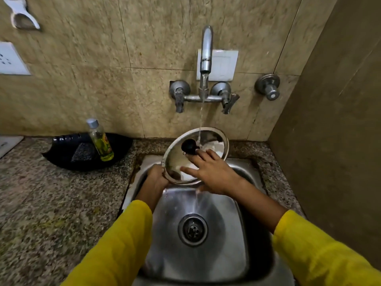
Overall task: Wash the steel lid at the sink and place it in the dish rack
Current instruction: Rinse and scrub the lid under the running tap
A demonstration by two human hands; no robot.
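The steel lid was held tilted over the back of the sink, knob side toward the camera, with the stream from the wall tap landing on its upper face beside the black knob. The left hand was closed on the lid's lower left rim, fingers curled behind the edge. The right hand lay spread and flat across the wet face, fingers open, rubbing rather than gripping.

The lid looked thin, rigid and light, and it would not bend or break. With water sheeting over polished metal, though, it was probably slippery, and the rolled rim gave only a narrow purchase. The knob looked the surest place to take hold for the carry, with the rim pinch as a steadying second hold.

Much could not be seen. No dish rack appeared anywhere in view, so where the lid must go was unknown. The lid's underside was hidden, and white patches on its face could have been suds or reflected glare; I could not tell which. The left fingertips were out of sight behind the rim. On the speckled counter to the left, a clear bottle of yellow-green liquid stood in front of a dark shallow tray, whose contents were too dim to name. The frame was slightly blurred at its upper left.
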